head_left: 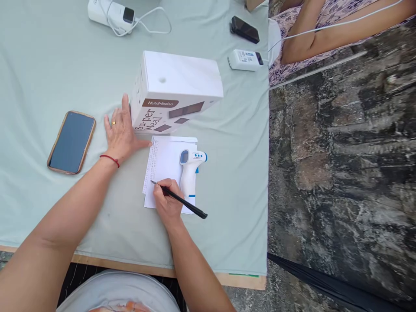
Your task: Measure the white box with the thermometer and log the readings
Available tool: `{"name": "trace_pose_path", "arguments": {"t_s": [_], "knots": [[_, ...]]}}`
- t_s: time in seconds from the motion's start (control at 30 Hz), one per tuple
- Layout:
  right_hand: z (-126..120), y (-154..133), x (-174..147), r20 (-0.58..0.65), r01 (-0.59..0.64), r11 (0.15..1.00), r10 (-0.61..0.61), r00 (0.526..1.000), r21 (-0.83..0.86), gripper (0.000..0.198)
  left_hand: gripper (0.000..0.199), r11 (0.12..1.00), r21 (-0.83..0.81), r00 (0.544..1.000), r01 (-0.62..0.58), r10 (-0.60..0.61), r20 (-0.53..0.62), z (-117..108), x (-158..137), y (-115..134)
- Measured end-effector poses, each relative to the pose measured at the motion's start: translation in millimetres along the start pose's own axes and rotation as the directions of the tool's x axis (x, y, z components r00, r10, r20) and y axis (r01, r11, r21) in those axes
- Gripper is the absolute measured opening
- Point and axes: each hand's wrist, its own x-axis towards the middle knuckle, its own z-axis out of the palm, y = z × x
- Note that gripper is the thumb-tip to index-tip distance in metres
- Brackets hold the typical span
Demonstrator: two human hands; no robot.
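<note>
My right hand [169, 201] grips a black pen [185, 203], its tip touching the left part of a white paper pad [167, 162] that has rows of small handwriting along its left side. On the pad's right part lies a white and blue infrared thermometer [190, 173]. My left hand [120, 132] is open with fingers spread, beside the lower left side of a white "NutriMotion Super Meal" box [182, 78]. Its thumb reaches to the pad's upper left edge. The box stands just behind the pad.
A phone in a brown case [72, 142] lies left of my left hand. Farther back are a white device with a cable [112, 16], a black device [245, 29] and a white power bank [246, 60]. Another person's arm [300, 34] is at the upper right, past the table's edge.
</note>
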Motion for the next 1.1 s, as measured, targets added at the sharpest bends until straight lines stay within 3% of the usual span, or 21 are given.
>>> {"name": "trace_pose_path", "arguments": {"t_s": [0.2,0.5,0.83,1.1], "knots": [[-1.0,-0.7,1.3,0.015,-0.024,1.0,0.024,1.0,-0.018,0.013,0.129,1.0,-0.025,1.0,0.008,-0.008,0.014,-1.7,-0.1,1.4],[-0.4,1.4,-1.7,-0.022,-0.059,0.998,0.059,0.998,0.015,0.011,0.139,1.0,-0.009,1.0,-0.001,0.001,0.008,-0.4,0.2,-0.6],[-2.7,1.7,3.0,0.032,-0.019,0.999,0.02,0.999,-0.042,0.012,0.138,1.0,0.003,1.0,0.001,-0.001,0.004,-0.3,0.2,0.4],[-0.8,3.0,2.5,0.004,-0.03,0.999,0.03,1.0,-0.027,0.014,0.134,1.0,0.003,1.0,0.001,-0.001,-0.012,-0.1,0.3,-1.0]]}}
